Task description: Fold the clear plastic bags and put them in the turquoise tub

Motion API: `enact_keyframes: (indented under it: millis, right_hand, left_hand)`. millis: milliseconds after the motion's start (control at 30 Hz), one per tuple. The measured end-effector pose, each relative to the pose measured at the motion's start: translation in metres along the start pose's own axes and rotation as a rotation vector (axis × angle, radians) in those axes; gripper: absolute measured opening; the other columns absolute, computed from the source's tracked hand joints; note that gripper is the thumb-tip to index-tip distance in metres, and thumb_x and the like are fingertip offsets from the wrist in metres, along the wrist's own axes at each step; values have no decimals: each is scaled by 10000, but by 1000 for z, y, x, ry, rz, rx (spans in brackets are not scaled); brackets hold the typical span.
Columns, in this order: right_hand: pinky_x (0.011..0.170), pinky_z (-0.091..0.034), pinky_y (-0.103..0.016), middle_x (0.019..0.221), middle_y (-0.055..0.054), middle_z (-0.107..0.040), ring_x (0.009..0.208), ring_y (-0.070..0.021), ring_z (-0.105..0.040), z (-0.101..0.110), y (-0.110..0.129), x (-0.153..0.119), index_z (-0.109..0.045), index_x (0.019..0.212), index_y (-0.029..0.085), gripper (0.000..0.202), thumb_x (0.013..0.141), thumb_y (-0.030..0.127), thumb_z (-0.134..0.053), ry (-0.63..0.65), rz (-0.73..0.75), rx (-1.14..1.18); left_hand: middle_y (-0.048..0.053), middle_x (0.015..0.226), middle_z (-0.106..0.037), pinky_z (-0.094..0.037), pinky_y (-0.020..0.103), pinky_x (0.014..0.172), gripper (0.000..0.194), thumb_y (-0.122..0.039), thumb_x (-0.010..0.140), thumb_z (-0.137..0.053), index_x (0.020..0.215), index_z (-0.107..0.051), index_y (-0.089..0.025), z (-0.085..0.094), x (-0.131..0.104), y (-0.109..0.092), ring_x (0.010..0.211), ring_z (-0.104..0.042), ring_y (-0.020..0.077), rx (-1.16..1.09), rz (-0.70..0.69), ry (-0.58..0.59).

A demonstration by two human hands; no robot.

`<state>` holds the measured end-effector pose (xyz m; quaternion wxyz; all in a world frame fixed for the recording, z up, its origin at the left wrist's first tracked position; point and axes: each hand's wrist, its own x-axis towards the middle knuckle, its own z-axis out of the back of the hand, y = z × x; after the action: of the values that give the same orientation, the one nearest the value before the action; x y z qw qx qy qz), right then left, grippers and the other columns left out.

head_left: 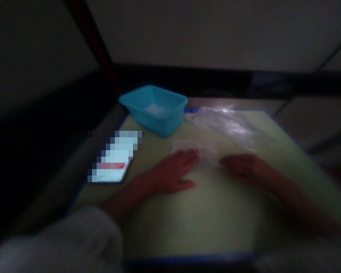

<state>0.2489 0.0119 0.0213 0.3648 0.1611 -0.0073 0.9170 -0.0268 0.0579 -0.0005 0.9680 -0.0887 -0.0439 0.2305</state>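
A small clear plastic bag lies flat on the pale yellow-green tabletop, its outline faint in the dim light. My left hand rests flat over its left part, fingers stretched out and the thumb apart. Beside the bag's right edge is my right hand, its fingers curled and pressed together. Blur and darkness hide whether anything is between those fingers. Behind both hands, a larger crumpled sheet of clear plastic spreads over the back of the table and catches the light.
A turquoise plastic basin stands at the back left corner, with a pale piece inside. Left of my left arm lies a bright, pixelated flat device. The table has a blue edge. Dark walls and panels surround it.
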Motion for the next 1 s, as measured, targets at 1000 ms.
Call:
enact_keyframes:
  millis: [1000]
  right_hand:
    - [454, -454, -234, 610, 12, -617, 517, -138, -602, -7, -7, 8, -467, 805, 224, 220, 880, 424, -520, -467, -445, 609]
  left_hand:
    - [72, 1326, -537, -354, 367, 1040, 411, -306, 927, -375, 1296, -508, -186, 4, 1, 14, 1208, -509, 203, -656, 85, -263]
